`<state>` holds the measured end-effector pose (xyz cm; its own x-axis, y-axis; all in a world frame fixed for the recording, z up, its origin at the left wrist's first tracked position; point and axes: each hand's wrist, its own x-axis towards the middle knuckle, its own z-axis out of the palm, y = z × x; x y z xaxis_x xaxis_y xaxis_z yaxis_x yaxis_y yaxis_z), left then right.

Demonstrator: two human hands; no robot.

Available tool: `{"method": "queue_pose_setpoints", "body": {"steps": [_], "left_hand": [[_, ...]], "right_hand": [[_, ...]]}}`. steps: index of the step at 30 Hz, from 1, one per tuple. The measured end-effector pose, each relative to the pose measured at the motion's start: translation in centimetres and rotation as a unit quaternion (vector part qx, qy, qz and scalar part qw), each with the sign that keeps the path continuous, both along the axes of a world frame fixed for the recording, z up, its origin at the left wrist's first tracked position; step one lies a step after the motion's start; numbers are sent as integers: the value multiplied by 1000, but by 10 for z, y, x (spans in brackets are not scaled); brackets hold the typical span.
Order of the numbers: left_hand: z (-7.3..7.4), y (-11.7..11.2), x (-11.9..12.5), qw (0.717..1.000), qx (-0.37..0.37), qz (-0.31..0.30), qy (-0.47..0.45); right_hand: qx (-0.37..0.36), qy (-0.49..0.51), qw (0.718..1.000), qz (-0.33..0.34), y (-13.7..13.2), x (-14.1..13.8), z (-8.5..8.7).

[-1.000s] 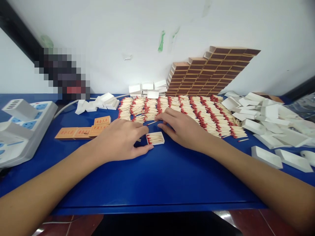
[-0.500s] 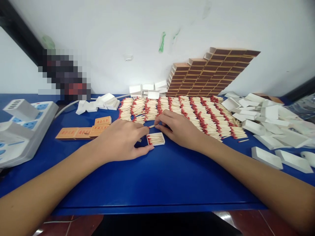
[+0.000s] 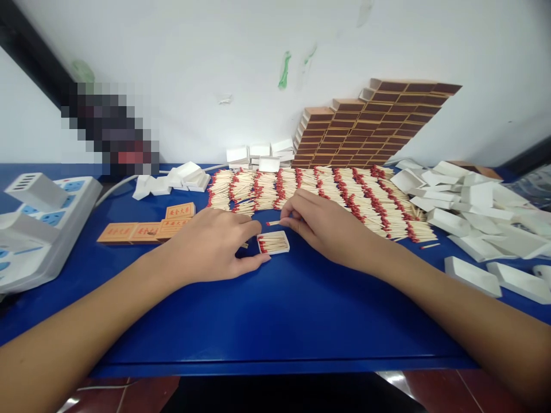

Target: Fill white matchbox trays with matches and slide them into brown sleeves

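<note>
A small white matchbox tray [image 3: 286, 249] lies on the blue table, partly filled with red-headed matches [image 3: 271, 241]. My left hand [image 3: 210, 244] grips its left end, thumb at the near corner and forefinger at the far one. Other match ends show beneath the left fingers, partly hidden. Just beyond the tray, my right hand [image 3: 316, 226] pinches a single match [image 3: 272, 223] between thumb and fingertips, its red head pointing left. Rows of loose matches [image 3: 297, 186] spread behind both hands.
Orange matchboxes [image 3: 146, 230] lie left of my left hand. Many filled-looking boxes form a stack [image 3: 365, 126] against the wall. White trays are heaped at right [image 3: 469, 201], with more trays [image 3: 189, 175] at back left. A power strip [image 3: 64, 229] occupies the left edge.
My right hand has shifted slightly right with the match, drawing it away from the left fingertips. The left hand and the tray stay nearly still.
</note>
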<state>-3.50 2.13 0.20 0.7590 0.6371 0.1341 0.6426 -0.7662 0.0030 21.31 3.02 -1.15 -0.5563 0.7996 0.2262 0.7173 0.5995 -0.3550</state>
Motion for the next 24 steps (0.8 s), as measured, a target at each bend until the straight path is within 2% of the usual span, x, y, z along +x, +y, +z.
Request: {"method": "queue_pose_setpoints", "body": {"steps": [7,15,20,24], "left_hand": [[0,0,0,1000,2,-1,-3],[-1,1,0,1000,14,-7,-3],[-1,0,0,1000,18,-14,-6],[2,-1,1,1000,9,-8,9]], "right_hand": [[-26,-51,997,43,-20,-2,5],[-28,59,996,57,-11,-9,-3],[-54,40,995,67,-10,-15,-6],[-46,3,997,65,-10,-11,-3]]}}
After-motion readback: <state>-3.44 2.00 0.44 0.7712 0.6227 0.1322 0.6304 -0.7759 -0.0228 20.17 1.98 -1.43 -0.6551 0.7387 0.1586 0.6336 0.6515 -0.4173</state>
